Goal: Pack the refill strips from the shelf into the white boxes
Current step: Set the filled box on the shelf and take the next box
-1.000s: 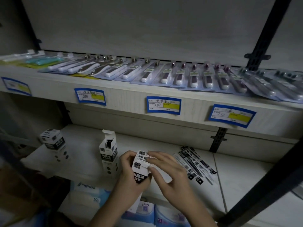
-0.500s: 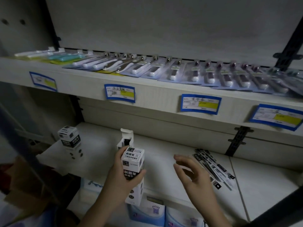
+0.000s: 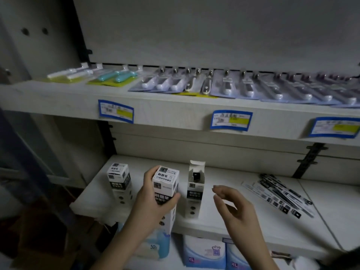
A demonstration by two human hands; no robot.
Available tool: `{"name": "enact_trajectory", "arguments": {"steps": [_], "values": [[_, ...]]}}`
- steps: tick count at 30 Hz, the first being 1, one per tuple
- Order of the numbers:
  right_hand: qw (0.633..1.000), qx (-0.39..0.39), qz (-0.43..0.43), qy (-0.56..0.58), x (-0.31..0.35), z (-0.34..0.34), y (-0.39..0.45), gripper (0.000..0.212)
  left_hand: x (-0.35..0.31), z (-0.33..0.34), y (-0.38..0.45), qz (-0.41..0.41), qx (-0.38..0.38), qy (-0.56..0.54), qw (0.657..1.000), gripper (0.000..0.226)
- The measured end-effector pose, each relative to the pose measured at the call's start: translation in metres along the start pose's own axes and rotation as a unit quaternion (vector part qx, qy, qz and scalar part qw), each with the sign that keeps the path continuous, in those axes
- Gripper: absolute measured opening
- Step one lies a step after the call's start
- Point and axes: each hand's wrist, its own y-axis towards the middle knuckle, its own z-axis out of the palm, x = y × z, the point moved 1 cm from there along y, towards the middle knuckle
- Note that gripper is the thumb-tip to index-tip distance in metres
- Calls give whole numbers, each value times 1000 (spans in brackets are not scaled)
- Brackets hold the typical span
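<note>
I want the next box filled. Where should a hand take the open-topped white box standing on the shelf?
Probably grip the open box round its lower side walls, coming from the front-right where the empty right hand hovers. It stands upright, its flap raised at the back, so keep fingers below the mouth.

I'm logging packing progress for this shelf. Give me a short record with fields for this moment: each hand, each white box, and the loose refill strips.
left hand: grips the closed box, holding it upright at the shelf's front edge
right hand: empty, fingers relaxed, raised over the lower shelf
closed box: lid shut, in the left hand
open box: stands on the lower shelf, top flap up
far-left box: stands closed on the lower shelf
refill strips: loose pile to the right, unpacked
</note>
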Motion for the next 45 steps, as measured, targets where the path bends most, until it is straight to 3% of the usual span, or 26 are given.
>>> {"name": "enact_trajectory", "arguments": {"steps": [8,18,33,45], "values": [[1000,18,-10,-22,21,-7,-6,17,2,-18,4,24,-50,3,998,77],[995,65,27,-66,-11,0,-15,13,50,-16,15,13,-97,47,994,78],[992,23,63,-107,-25,60,-10,13,109,-21,57,55,-61,87,993,76],[989,-3,92,-114,-24,41,-19,13,121,-26,57,32,-46,45,997,86]]}}
